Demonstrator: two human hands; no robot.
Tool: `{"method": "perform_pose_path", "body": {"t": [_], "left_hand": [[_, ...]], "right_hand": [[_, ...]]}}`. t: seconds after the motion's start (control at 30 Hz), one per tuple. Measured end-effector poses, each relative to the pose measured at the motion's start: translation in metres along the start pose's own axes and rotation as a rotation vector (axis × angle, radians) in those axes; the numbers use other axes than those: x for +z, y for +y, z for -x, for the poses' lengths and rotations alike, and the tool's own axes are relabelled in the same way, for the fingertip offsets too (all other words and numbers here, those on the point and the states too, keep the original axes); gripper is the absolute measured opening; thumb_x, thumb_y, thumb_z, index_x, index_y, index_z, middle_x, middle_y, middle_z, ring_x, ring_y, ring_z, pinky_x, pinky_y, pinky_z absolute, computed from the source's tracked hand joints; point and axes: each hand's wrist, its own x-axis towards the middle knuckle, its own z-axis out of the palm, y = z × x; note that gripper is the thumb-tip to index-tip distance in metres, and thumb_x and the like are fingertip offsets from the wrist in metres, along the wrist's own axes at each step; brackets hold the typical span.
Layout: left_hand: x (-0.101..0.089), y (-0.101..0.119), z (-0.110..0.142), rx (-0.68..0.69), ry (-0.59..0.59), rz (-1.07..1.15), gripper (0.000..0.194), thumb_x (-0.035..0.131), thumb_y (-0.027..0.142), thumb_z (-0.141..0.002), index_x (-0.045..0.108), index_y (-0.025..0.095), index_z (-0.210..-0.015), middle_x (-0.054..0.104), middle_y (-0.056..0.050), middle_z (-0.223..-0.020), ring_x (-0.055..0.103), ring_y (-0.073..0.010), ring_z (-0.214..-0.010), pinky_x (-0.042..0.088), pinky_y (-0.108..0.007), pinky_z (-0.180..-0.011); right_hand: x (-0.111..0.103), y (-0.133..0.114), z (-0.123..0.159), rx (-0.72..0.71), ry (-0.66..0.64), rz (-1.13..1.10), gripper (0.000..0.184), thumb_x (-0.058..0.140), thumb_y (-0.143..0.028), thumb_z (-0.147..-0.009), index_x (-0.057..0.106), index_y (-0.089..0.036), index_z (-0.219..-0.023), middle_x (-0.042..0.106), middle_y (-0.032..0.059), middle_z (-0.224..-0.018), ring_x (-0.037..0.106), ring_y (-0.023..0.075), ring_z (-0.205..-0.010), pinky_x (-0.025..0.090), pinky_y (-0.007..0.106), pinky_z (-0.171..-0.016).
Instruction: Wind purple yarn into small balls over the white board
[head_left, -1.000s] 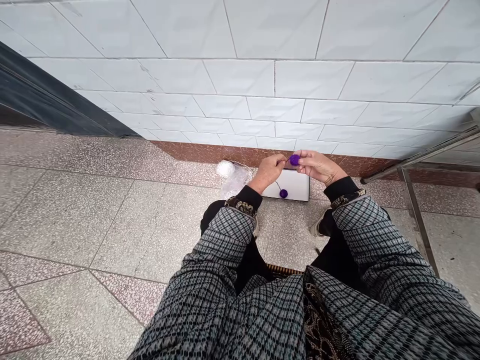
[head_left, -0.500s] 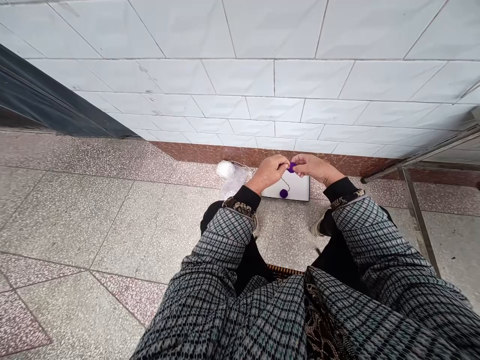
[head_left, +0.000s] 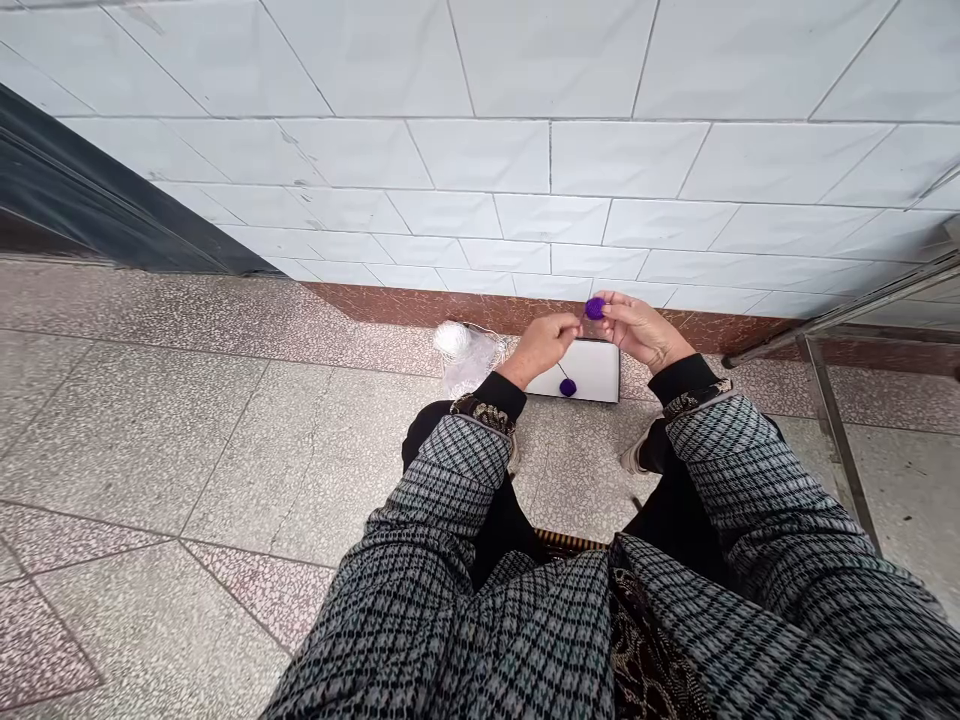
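Note:
My right hand (head_left: 634, 327) pinches a small, rounded purple yarn piece (head_left: 595, 308) between thumb and fingers, raised near the foot of the wall. Close on its left, my left hand (head_left: 549, 345) has its fingertips pressed together on a thin strand of purple yarn. Whether a slim tool is also in those fingers I cannot make out. From the left hand the strand runs down to a purple yarn ball (head_left: 568, 387). That ball rests on a white flat box or board (head_left: 600, 375) with dark edges, lying on the floor below both hands.
A white yarn ball (head_left: 451, 339) and a clear plastic bag (head_left: 469, 368) lie left of the box. White tiled wall (head_left: 480, 150) rises just ahead. To the right stands a metal frame (head_left: 836, 430); a dark panel (head_left: 112, 190) is at the left.
My right hand has lifted the purple piece up and slightly right, away from my left fingertips. The strand down to the purple ball has gone from curly to straighter.

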Motion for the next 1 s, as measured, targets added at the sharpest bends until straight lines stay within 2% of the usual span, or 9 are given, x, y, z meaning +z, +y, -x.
{"method": "perform_pose_path", "body": {"t": [0.1, 0.2, 0.37, 0.53, 0.63, 0.7, 0.8, 0.87, 1.0], "left_hand": [[0.008, 0.005, 0.004, 0.062, -0.227, -0.032, 0.02, 0.051, 0.013, -0.091, 0.071, 0.015, -0.085, 0.067, 0.0, -0.075, 0.058, -0.0143, -0.071, 0.044, -0.027, -0.075], [0.009, 0.01, 0.007, 0.13, -0.299, -0.051, 0.021, 0.052, 0.014, -0.091, 0.072, 0.015, -0.086, 0.069, -0.002, -0.078, 0.06, -0.0146, -0.072, 0.045, -0.027, -0.077], [-0.001, 0.008, 0.006, 0.191, -0.249, -0.048, 0.02, 0.053, 0.012, -0.09, 0.072, 0.016, -0.085, 0.073, -0.004, -0.086, 0.065, -0.0163, -0.083, 0.048, -0.029, -0.083], [-0.012, 0.005, 0.001, 0.131, -0.04, -0.081, 0.018, 0.054, 0.012, -0.089, 0.071, 0.015, -0.084, 0.074, -0.006, -0.09, 0.065, -0.0176, -0.086, 0.048, -0.03, -0.084], [-0.014, 0.003, -0.003, 0.063, 0.018, -0.055, 0.018, 0.053, 0.012, -0.089, 0.07, 0.015, -0.083, 0.073, -0.006, -0.087, 0.064, -0.0176, -0.084, 0.048, -0.03, -0.083], [-0.013, 0.002, -0.006, 0.003, 0.041, -0.017, 0.018, 0.053, 0.013, -0.088, 0.071, 0.015, -0.084, 0.073, -0.005, -0.085, 0.064, -0.0173, -0.082, 0.048, -0.03, -0.081], [-0.006, 0.0, -0.009, -0.068, 0.052, 0.002, 0.018, 0.053, 0.014, -0.088, 0.071, 0.014, -0.084, 0.072, -0.003, -0.081, 0.062, -0.0167, -0.078, 0.046, -0.028, -0.076], [0.002, 0.001, -0.009, -0.079, 0.006, -0.005, 0.018, 0.054, 0.015, -0.089, 0.071, 0.014, -0.081, 0.07, -0.002, -0.075, 0.06, -0.0157, -0.072, 0.044, -0.027, -0.072], [0.018, 0.007, -0.005, 0.015, -0.13, -0.027, 0.021, 0.054, 0.022, -0.092, 0.07, 0.015, -0.081, 0.068, 0.0, -0.072, 0.058, -0.0146, -0.067, 0.043, -0.025, -0.068]], "right_hand": [[0.002, 0.002, -0.002, -0.005, 0.062, 0.009, 0.03, 0.08, -0.01, -0.069, 0.067, -0.016, -0.095, 0.063, -0.0031, -0.072, 0.054, 0.0064, -0.06, 0.048, 0.02, -0.058], [0.003, 0.006, -0.005, 0.008, 0.146, 0.198, 0.023, 0.076, -0.005, -0.07, 0.067, -0.016, -0.088, 0.065, -0.0016, -0.071, 0.053, 0.007, -0.058, 0.048, 0.022, -0.057], [-0.002, 0.013, -0.01, -0.014, 0.2, 0.552, 0.021, 0.071, 0.001, -0.069, 0.066, -0.016, -0.08, 0.062, -0.0012, -0.064, 0.052, 0.0098, -0.056, 0.042, 0.024, -0.054], [-0.005, 0.017, -0.007, 0.042, 0.057, 0.746, 0.021, 0.073, 0.0, -0.066, 0.072, -0.017, -0.079, 0.069, 0.0015, -0.071, 0.056, 0.012, -0.059, 0.043, 0.026, -0.054], [-0.005, 0.016, 0.001, 0.064, -0.064, 0.632, 0.021, 0.076, -0.005, -0.069, 0.075, -0.018, -0.085, 0.071, 0.002, -0.076, 0.056, 0.0116, -0.06, 0.048, 0.027, -0.058], [-0.004, 0.014, 0.007, 0.07, -0.075, 0.501, 0.022, 0.077, -0.006, -0.071, 0.075, -0.017, -0.09, 0.072, 0.0019, -0.077, 0.058, 0.0112, -0.062, 0.051, 0.027, -0.062], [-0.004, 0.011, 0.015, 0.074, -0.005, 0.312, 0.023, 0.075, -0.005, -0.074, 0.073, -0.017, -0.093, 0.072, 0.0019, -0.078, 0.064, 0.0116, -0.066, 0.056, 0.027, -0.067], [-0.005, 0.01, 0.02, 0.054, 0.043, 0.22, 0.021, 0.075, -0.005, -0.075, 0.071, -0.016, -0.092, 0.072, 0.0021, -0.078, 0.067, 0.0116, -0.068, 0.058, 0.026, -0.07], [-0.006, 0.012, 0.024, -0.022, 0.166, 0.115, 0.017, 0.076, -0.007, -0.076, 0.067, -0.015, -0.088, 0.07, 0.0016, -0.075, 0.067, 0.0103, -0.068, 0.059, 0.023, -0.071]]}}
